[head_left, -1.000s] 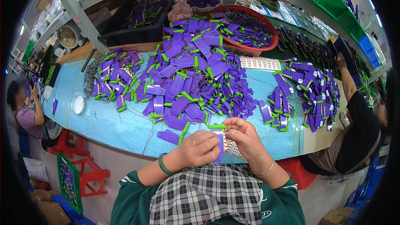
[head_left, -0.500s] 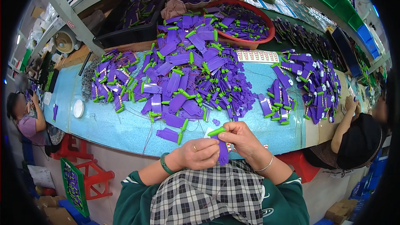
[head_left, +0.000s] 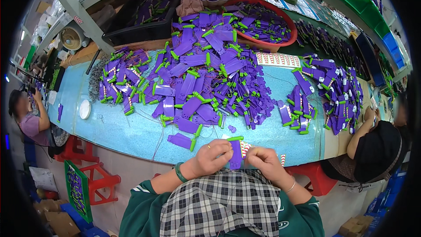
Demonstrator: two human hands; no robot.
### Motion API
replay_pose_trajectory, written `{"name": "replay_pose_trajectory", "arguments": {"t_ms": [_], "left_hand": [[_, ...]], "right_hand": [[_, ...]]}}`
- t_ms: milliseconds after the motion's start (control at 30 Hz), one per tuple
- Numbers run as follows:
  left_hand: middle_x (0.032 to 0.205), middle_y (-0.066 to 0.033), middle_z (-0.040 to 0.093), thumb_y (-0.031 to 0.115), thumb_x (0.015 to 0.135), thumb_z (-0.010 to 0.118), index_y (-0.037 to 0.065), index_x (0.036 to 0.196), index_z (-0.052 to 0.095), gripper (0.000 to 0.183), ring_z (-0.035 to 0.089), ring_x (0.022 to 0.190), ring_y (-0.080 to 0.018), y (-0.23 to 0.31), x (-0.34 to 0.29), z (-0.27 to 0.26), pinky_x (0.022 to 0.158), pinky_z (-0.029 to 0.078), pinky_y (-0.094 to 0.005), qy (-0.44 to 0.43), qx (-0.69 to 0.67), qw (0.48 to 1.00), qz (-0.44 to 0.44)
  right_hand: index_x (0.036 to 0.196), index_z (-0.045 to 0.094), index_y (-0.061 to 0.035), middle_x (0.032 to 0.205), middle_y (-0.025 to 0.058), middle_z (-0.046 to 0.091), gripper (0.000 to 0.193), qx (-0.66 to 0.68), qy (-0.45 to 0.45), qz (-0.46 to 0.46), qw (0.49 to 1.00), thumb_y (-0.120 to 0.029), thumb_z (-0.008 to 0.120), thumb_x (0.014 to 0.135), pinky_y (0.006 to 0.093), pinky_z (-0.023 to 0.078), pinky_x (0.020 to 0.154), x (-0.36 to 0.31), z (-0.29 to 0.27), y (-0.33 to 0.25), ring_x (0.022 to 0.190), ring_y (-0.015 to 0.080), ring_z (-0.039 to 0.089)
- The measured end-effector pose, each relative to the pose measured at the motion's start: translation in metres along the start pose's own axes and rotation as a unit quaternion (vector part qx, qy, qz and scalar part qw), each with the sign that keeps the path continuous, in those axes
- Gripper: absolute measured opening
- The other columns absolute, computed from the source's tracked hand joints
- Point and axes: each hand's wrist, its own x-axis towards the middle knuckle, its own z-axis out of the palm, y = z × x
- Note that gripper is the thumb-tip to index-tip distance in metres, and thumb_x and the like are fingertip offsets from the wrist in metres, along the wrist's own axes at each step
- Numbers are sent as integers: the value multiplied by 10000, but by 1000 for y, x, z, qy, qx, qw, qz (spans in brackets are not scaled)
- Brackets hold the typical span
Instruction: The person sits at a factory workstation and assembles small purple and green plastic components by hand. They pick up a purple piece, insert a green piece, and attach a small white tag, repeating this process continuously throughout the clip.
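Note:
At the table's front edge, my left hand [head_left: 213, 157] pinches a flat purple plastic piece [head_left: 235, 157] by its left side. A green bar [head_left: 236, 138] lies across the top of that piece, which hangs nearly upright. My right hand [head_left: 265, 162] is just to the right, apart from the piece, its fingers curled together; whatever they may hold is hidden. Between the hands, partly behind the purple piece, shows a small sheet of red-and-white striped stickers [head_left: 246, 148]. Ahead of the hands spreads a large heap of similar purple pieces with green ends [head_left: 193, 83].
Finished-looking striped purple pieces [head_left: 340, 94] are piled at the right. A sticker sheet [head_left: 278, 60] lies behind the heap. A red basin [head_left: 293, 35] and a black crate [head_left: 131, 34] stand at the back, a white lid [head_left: 85, 109] at left. People sit at both sides.
My right hand has let go of the green bar and moved right and down. The purple piece stays in my left hand. The whole view has shifted slightly.

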Motion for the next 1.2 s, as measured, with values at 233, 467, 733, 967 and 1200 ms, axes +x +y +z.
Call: {"name": "replay_pose_trajectory", "arguments": {"t_ms": [233, 467, 733, 967, 1200], "left_hand": [[776, -90, 581, 113, 738, 717, 24, 844, 608, 177, 592, 663, -273, -13, 19, 21, 556, 496, -350, -106, -14, 981, -160], [850, -98, 573, 200, 785, 692, 62, 892, 587, 203, 610, 722, -295, -35, 31, 10, 583, 492, -396, -259, 238, 890, -291], [938, -146, 564, 66, 782, 661, 27, 949, 556, 201, 610, 816, -307, -15, 33, 0, 670, 522, -372, -163, 170, 947, -219], [994, -92, 577, -65, 815, 614, -21, 994, 551, 195, 596, 929, -163, -1, 30, -6, 832, 500, -298, -11, -284, 875, -392], [1050, -65, 546, -65, 847, 606, -33, 1058, 546, 223, 559, 1012, -151, -8, 0, 22, 889, 479, -292, 82, -431, 770, -464]], "right_hand": [[1059, 546, -4, 924, 108, 610, 223, -60, 147, -82, 984, 13, 572, 837, 360, 547, 761, 4, 0, 34, 808, 255, 649], [1124, 514, 19, 986, 49, 540, 234, 200, 163, 16, 966, -23, 518, 894, 295, 566, 770, 7, -13, 48, 852, 120, 577], [1208, 571, 32, 1161, 72, 463, 370, 138, 66, -31, 988, 37, 593, 839, 243, 544, 750, 27, -7, 30, 914, 117, 570], [1121, 611, 27, 943, 61, 638, 259, 432, 7, 75, 899, -19, 620, 866, 260, 536, 710, 35, 15, 39, 805, 129, 623], [1125, 605, 15, 944, 74, 659, 251, 476, 63, 100, 871, -55, 622, 884, 288, 548, 738, 28, 21, 36, 820, 136, 637]]}}
